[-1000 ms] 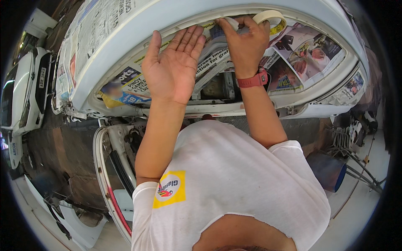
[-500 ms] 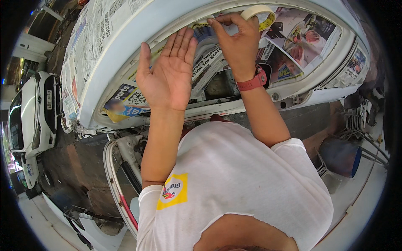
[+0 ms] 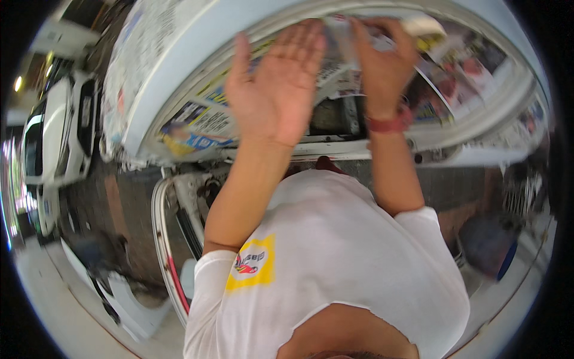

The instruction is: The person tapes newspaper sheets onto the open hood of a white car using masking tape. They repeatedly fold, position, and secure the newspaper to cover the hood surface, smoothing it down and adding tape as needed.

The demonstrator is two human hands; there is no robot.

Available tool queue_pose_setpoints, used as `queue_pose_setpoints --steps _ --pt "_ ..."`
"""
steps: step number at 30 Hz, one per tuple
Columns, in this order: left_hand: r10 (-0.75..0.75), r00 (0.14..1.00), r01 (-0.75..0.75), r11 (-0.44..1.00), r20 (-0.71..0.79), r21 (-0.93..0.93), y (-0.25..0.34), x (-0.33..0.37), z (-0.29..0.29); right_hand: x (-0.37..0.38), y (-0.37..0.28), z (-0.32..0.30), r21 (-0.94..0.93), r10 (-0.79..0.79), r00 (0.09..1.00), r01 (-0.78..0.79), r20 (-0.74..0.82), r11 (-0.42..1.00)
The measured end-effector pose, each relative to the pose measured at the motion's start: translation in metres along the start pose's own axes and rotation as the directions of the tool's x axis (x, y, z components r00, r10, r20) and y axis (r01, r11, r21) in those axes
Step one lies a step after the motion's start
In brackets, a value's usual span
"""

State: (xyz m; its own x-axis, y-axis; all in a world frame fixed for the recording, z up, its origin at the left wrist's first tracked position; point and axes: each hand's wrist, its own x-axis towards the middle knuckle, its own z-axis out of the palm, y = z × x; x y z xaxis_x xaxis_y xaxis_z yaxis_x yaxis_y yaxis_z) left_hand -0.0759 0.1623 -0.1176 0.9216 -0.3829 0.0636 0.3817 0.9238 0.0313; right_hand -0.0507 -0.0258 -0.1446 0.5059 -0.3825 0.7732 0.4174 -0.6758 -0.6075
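My left hand (image 3: 275,90) is raised with its fingers stretched out and palm showing. Its fingertips are at the upper edge of newspaper sheets (image 3: 209,122) that cover a pale car's side opening (image 3: 140,134). Thumb and fingers of my right hand (image 3: 385,69) curl in near the same upper edge, with a roll of masking tape (image 3: 426,27) at the hand's outer side. The roll looks held by the right hand, though blur hides exactly how. Between the sheets a dark gap (image 3: 332,119) shows the car's inside.
More newspaper (image 3: 140,66) covers the bodywork at far left. A white car (image 3: 66,134) stands beyond it. An open door (image 3: 164,239) is near my left side, with a loose white panel (image 3: 134,305) farther down. A dark blue drum (image 3: 490,245) stands at right.
Both hands have shifted right in the picture, along with much of the surrounding scene. The left stays spread; the right keeps its curled grip beside the tape roll.
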Motion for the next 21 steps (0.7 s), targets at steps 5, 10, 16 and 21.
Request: queue_pose_setpoints --steps 5,10,16,21 --pt "0.150 0.989 -0.150 0.977 0.009 0.150 -0.022 0.003 0.003 -0.045 0.026 -0.057 -0.064 0.184 0.978 -0.178 0.098 0.982" --pt "0.150 0.987 -0.160 0.946 0.056 0.281 -0.021 0.003 0.005 -0.118 0.055 -0.104 -0.247 0.418 0.856 -0.353 0.304 0.903" --pt "0.313 0.948 -0.263 0.869 -0.055 0.419 0.018 -0.022 -0.032 -0.155 0.074 -0.140 -0.212 0.522 0.709 -0.484 0.475 0.849" --pt "0.830 0.519 -0.402 0.448 -0.205 0.799 0.093 -0.076 -0.098 -0.146 0.090 -0.155 -0.220 0.494 0.671 -0.455 0.552 0.863"
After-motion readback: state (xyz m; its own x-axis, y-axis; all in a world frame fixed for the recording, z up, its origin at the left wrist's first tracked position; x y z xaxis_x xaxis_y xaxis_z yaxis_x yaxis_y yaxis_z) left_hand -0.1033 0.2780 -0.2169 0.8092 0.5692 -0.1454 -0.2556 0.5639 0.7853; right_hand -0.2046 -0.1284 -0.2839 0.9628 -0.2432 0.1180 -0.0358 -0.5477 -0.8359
